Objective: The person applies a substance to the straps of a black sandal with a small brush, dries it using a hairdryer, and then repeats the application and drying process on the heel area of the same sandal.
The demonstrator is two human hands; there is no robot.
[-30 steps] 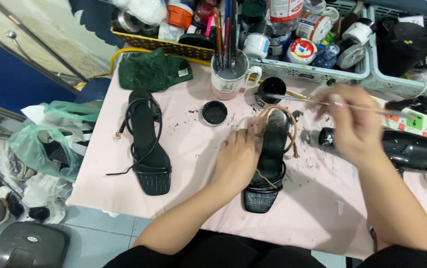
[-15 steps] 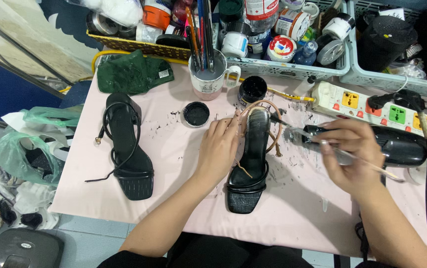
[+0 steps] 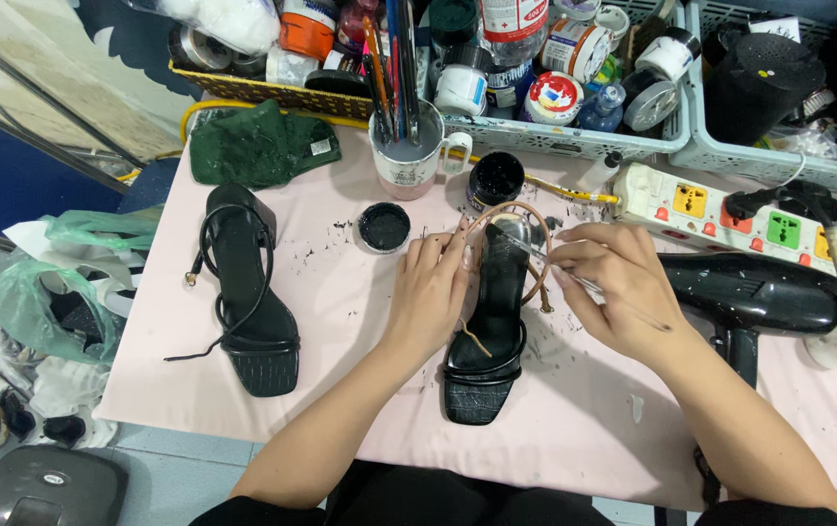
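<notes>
A black sandal (image 3: 489, 331) lies mid-table on the paint-flecked pink table (image 3: 340, 292), long axis near-to-far, toe near, heel far. The left hand (image 3: 430, 292) lies against its left side, fingers together; the right hand (image 3: 613, 292) pinches a thin brush (image 3: 574, 280) over its heel. Its mate (image 3: 248, 292) lies left; crowded baskets (image 3: 574, 136) stand far.

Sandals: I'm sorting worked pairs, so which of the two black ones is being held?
The right sandal, under both hands: the left hand steadies its side and the right hand holds a thin brush at its heel. The left sandal lies untouched.
</notes>
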